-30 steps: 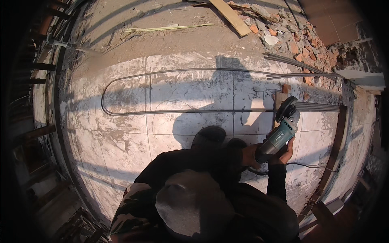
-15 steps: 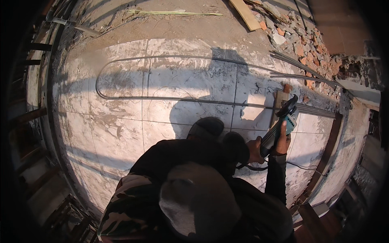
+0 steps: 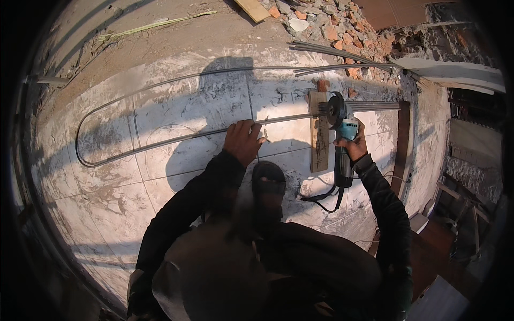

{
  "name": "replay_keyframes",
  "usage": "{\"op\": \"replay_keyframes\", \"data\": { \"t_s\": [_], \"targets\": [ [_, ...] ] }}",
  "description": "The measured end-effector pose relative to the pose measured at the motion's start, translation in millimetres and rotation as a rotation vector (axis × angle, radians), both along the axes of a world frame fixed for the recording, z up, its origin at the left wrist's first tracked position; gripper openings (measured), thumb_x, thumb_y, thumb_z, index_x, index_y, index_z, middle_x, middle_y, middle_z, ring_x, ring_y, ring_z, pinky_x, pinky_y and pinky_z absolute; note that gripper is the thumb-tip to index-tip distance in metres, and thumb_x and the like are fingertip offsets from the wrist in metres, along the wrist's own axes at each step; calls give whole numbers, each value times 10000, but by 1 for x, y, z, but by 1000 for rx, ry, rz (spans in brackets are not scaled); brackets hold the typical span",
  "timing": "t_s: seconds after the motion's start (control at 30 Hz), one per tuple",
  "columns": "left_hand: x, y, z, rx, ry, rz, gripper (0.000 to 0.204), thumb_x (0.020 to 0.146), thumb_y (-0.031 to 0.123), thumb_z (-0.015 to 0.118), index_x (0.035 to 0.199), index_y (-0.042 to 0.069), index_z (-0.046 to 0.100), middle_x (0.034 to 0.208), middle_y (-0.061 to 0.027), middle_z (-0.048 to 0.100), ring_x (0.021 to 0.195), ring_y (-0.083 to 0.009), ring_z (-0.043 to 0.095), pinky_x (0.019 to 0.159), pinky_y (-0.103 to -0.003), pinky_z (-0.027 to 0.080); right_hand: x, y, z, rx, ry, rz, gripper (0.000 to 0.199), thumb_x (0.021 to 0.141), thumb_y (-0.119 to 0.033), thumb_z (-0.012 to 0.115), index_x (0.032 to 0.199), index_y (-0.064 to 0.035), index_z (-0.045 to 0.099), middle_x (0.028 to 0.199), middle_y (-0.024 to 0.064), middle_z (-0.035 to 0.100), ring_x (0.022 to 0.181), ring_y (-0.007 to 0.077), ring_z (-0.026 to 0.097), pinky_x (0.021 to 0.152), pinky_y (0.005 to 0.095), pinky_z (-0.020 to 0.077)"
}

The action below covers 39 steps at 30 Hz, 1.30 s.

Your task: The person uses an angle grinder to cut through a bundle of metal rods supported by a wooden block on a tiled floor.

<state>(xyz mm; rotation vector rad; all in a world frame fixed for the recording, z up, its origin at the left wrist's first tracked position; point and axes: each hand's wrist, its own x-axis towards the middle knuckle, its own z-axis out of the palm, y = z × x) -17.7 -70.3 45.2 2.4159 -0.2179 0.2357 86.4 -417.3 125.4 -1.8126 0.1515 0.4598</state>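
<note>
A long thin steel rod [image 3: 184, 138], bent back on itself in a U at the left, lies on the tiled floor. My left hand [image 3: 243, 142] is on its nearer length, fingers curled over it and thumb out to the side. My right hand [image 3: 354, 143] grips a teal and black angle grinder [image 3: 343, 160]. The grinder's dark disc and guard [image 3: 336, 110] are over the right part of a wooden board [image 3: 319, 152], close to the rods crossing it. Whether the disc touches a rod cannot be told.
More steel rods [image 3: 377, 106] lie right of the board, and another bundle [image 3: 334, 51] lies farther back. Broken brick rubble [image 3: 342, 29] is heaped at the far right, near a loose plank [image 3: 251, 9]. The grinder's black cord [image 3: 326, 206] trails on the floor near my foot [image 3: 269, 179].
My left hand has left the grinder's rear and come onto the rod. The grinder, in my right hand only, is now more upright in the picture. The view has shifted right and turned.
</note>
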Motion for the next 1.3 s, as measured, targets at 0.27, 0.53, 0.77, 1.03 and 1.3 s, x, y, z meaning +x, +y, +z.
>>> {"op": "replay_keyframes", "data": {
  "t_s": [0.27, 0.53, 0.77, 1.03, 1.3],
  "targets": [
    [-2, 30, -47, 165, 21, 118, 225, 809, 259, 731, 927, 100, 624, 910, -51, 533, 905, -261, 536, 752, -423, 393, 19, -41, 6, -213, 70, 237, 895, 652, 122, 726, 1399, -130, 300, 1103, 63, 574, 991, 191, 582, 828, 339, 528],
    [14, 32, -53, 147, -62, 54, 187, 805, 248, 737, 847, 106, 623, 885, -45, 529, 868, -244, 538, 721, -408, 389, 14, -34, -26, -62, 58, 214, 924, 642, 122, 727, 1423, -123, 297, 1143, 52, 571, 1033, 185, 580, 872, 327, 523],
    [16, 33, -56, 96, -48, 49, 219, 799, 249, 751, 854, 101, 600, 890, -50, 527, 865, -253, 536, 712, -402, 374, 12, -53, -47, 25, 139, 186, 908, 664, 143, 712, 1421, -152, 307, 1124, 60, 574, 961, 202, 613, 796, 359, 571],
    [13, 36, -60, 89, -89, 48, 237, 792, 244, 758, 840, 97, 579, 850, -59, 506, 847, -262, 526, 701, -404, 364, 13, -47, -38, 105, 194, 164, 906, 655, 115, 729, 1415, -128, 301, 1140, 55, 556, 992, 176, 589, 788, 326, 566],
    [12, 36, -65, 85, -72, 55, 255, 787, 244, 765, 858, 88, 576, 866, -69, 505, 850, -270, 524, 700, -408, 365, 25, -45, -39, -8, 124, 226, 902, 635, 111, 736, 1401, -137, 330, 1117, 47, 558, 956, 183, 602, 780, 333, 574]
  ]
}}
